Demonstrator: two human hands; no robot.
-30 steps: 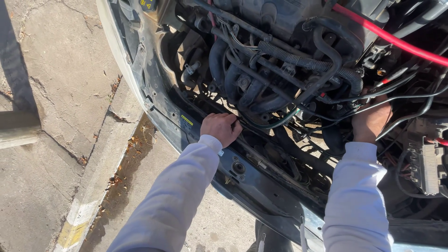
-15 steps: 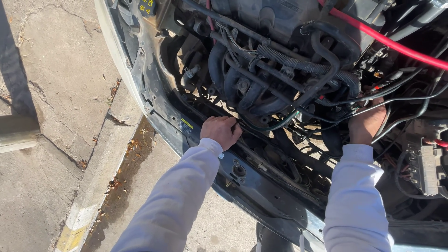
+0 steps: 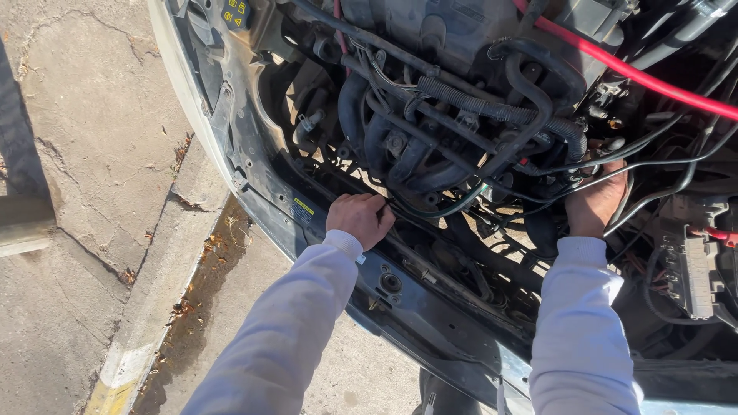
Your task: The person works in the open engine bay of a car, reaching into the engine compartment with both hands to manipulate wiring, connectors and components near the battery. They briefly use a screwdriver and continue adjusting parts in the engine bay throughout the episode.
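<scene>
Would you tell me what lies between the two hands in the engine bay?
In the head view, between the left hand and right hand lie dark hoses and thin black cables.

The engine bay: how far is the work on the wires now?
Looks done: engine bay open, wiring exposed. In hand: left hand grips a thin dark cable at the front crossmember; right hand is among black wires. Left: both are still routed through the engine.

Both hands bare; left hand (image 3: 359, 219) and right hand (image 3: 593, 204) emerge from long, seemingly pale lavender-white sleeves with ribbed cuffs
</scene>
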